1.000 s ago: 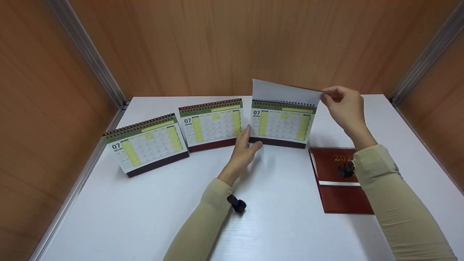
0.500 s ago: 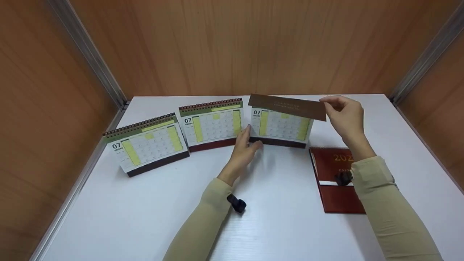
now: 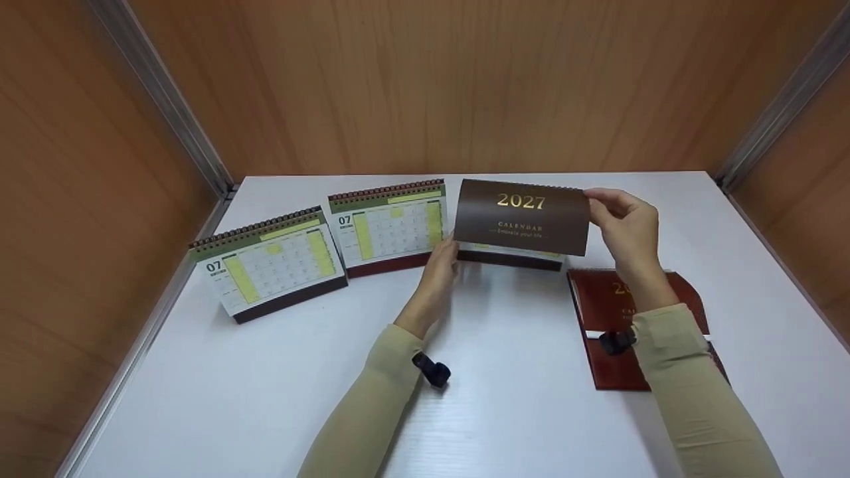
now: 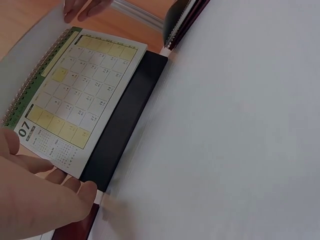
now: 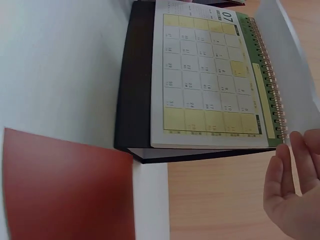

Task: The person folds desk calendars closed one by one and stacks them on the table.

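Note:
Three desk calendars stand on the white table point(image 3: 279, 378). The right-hand one has its dark brown cover point(image 3: 505, 211), lettered 2027 in gold, hanging over most of its July page. In the head view my right hand point(image 3: 627, 222) pinches that cover near its upper right edge. My left hand point(image 3: 435, 282) touches the same calendar's left side, its fingertips along the edge. Both wrist views look under the cover onto the July page point(image 4: 80, 87), the green spiral-bound top and the black base point(image 5: 135, 80). In the right wrist view the fingers are beside the spiral's end.
Left of it are a middle calendar point(image 3: 392, 229) with a dark red base and a left calendar point(image 3: 269, 265) with a black base, both showing July. A dark red calendar point(image 3: 614, 372) with a white band lies flat, partly under my right arm. Wooden panels enclose the back and sides.
The brown cover has swung from raised behind the spiral forward and down over the July page. My right hand has lowered a little with it; my left thumb has drawn in.

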### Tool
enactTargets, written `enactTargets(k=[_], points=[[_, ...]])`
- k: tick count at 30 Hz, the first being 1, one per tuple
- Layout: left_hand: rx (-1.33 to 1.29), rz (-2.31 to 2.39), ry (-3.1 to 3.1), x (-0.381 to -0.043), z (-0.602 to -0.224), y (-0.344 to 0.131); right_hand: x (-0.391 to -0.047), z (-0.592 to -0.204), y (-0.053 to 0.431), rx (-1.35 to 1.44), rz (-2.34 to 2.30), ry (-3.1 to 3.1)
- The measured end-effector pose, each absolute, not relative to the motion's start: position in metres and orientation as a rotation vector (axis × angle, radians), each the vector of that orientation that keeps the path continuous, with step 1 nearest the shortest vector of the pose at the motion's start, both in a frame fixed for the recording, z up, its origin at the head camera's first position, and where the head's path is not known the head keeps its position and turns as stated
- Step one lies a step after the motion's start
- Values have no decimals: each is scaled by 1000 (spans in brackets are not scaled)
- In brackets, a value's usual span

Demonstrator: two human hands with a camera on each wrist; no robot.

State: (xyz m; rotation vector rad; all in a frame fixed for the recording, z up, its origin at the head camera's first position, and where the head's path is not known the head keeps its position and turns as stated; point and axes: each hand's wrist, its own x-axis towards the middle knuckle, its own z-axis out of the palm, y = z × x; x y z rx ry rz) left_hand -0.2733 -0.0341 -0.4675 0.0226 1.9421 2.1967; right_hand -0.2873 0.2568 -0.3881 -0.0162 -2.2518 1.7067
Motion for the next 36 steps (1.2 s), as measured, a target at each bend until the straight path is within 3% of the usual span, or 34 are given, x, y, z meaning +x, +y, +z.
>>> enactTargets(k=[13, 36], points=[[33, 2297, 1851, -274, -467, -34, -283, -405, 253, -76, 2144, -1962], [8, 2156, 1987, -274, -465, -33, -284, -421, 250, -69, 2156, -1928]])
